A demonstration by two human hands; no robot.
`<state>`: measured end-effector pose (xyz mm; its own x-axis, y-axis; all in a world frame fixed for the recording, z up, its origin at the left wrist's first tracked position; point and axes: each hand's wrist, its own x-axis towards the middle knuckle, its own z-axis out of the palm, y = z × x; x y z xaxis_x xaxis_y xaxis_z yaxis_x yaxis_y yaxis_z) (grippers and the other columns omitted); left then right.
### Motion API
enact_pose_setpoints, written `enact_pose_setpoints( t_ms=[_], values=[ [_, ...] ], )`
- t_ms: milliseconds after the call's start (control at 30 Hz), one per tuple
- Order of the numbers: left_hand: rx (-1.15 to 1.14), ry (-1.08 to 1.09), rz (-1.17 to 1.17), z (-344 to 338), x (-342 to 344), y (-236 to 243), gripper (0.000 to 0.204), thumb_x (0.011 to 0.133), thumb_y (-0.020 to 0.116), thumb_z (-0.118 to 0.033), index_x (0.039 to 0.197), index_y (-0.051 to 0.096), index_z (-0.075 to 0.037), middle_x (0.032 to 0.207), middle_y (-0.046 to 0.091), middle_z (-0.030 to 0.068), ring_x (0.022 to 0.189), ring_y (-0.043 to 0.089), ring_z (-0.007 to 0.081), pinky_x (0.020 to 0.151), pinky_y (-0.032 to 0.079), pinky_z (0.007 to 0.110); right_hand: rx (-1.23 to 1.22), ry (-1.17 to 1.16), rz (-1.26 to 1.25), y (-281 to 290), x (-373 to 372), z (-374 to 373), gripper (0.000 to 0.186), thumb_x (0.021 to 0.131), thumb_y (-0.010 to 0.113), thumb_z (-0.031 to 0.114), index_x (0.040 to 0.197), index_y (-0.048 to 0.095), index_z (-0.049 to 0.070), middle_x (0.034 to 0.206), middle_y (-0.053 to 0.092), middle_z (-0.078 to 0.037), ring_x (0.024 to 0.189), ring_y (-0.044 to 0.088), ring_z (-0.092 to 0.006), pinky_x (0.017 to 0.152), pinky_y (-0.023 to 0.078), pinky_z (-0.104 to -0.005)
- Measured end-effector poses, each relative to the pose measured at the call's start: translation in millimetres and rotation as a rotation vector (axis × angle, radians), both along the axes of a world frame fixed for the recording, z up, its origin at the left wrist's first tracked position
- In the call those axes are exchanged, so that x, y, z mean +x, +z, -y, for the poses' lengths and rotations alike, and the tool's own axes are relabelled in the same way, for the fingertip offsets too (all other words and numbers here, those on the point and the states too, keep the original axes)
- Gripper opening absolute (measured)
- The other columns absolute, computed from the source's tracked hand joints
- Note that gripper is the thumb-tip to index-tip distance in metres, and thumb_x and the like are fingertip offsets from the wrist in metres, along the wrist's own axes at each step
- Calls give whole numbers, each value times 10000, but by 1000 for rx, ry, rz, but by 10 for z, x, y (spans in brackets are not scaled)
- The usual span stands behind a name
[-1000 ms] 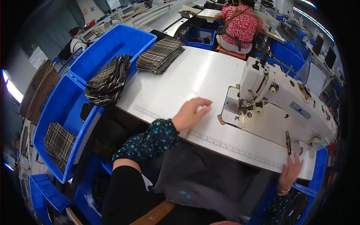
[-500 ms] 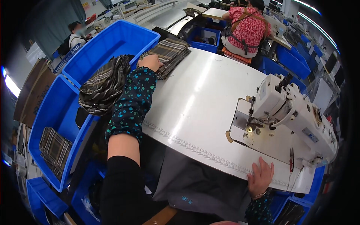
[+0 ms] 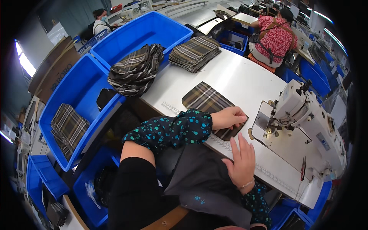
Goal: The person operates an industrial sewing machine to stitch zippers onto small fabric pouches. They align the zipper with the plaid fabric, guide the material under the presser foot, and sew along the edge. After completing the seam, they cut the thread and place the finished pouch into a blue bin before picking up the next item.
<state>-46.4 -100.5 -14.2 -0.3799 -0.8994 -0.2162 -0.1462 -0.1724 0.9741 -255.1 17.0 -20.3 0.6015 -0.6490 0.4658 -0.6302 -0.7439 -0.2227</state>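
Observation:
A single plaid fabric piece (image 3: 207,99) in brown, black and white lies flat on the white sewing table (image 3: 245,84). My left hand (image 3: 228,118) is closed on its right end, fingertips pinched at the edge by the machine. Just below, my right hand (image 3: 243,161) has its fingers stretched out and holds nothing; its fingertips come close to the fabric's near corner. The sewing machine (image 3: 306,115), white with a lit needle area, stands to the right of both hands. Farther back on the table sits a neat stack of plaid pieces (image 3: 195,51).
A loose plaid bundle (image 3: 135,71) rests across the edges of two blue bins (image 3: 142,28) at left. More plaid pieces (image 3: 69,128) lie in the nearer bin. Thread snips (image 3: 303,168) lie at the table's right. A co-worker in red (image 3: 276,40) sits ahead.
My left hand has left the stack and come right and nearer, bringing one plaid piece onto the table before the machine. My right hand has moved up and left toward it. The view has shifted.

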Motion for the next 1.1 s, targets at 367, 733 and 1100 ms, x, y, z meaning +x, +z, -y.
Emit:
enact_pose_setpoints(
  t_ms=[367,733,1100],
  values=[
    [-570,1099,1627,-183,2496,1167,464,935,724,-500,1072,758,-58,1135,735,148,1109,691,378,895,576,523,18,-237,-104,-326,-433,235,618,894,765,432,1337,665,13,1485,606,-180,1379,543,-391,1178,361,-573],
    [-778,1341,1091,-227,3402,989,327,1002,676,-332,945,725,-14,940,733,221,934,696,428,819,520,515,72,-220,-11,-319,-446,210,540,928,755,349,1337,663,10,1512,588,-177,1407,515,-397,1193,352,-548],
    [-1072,1229,659,-519,3243,1398,360,1085,631,-317,892,668,-15,704,550,35,661,453,128,617,414,349,54,-233,-15,-347,-455,213,553,927,758,369,1333,661,6,1511,586,-178,1402,511,-392,1198,338,-570]
  ],
)
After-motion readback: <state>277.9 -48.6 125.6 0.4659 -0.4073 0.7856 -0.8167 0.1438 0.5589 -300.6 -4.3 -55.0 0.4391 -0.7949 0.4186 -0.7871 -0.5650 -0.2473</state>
